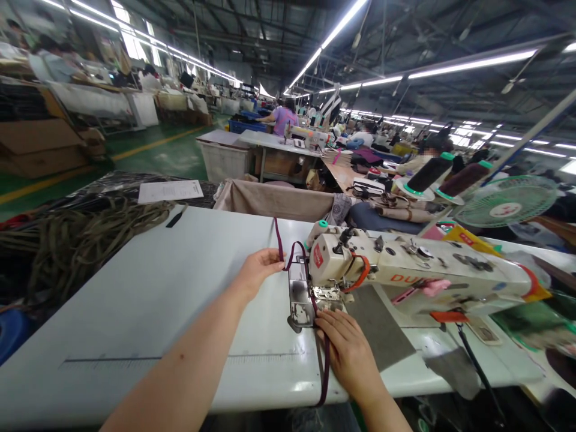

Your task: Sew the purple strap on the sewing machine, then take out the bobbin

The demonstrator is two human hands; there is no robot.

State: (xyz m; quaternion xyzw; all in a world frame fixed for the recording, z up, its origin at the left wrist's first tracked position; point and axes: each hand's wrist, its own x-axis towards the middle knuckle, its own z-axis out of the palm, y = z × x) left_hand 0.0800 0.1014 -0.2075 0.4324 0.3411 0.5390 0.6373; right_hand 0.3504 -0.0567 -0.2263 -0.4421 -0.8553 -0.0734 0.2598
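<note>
A narrow dark-purple strap (326,372) runs from the table's front edge, under my right hand and through the needle area of a white sewing machine (423,270). Behind the needle it loops up and reaches my left hand (263,270), whose thumb and fingers pinch it; its far end trails toward the table's back edge. My right hand (344,348) lies over the strap just in front of the presser foot (327,293), fingers stretched forward and pressing on it. Metal plates (299,291) are set in the table beside the needle.
A heap of olive straps (94,246) lies left of the white table (180,300), near a paper sheet (171,191). Behind stands a fabric-lined bin (274,201). Thread cones (429,175) and a green fan (506,201) stand at right. A person in purple (284,120) works farther back.
</note>
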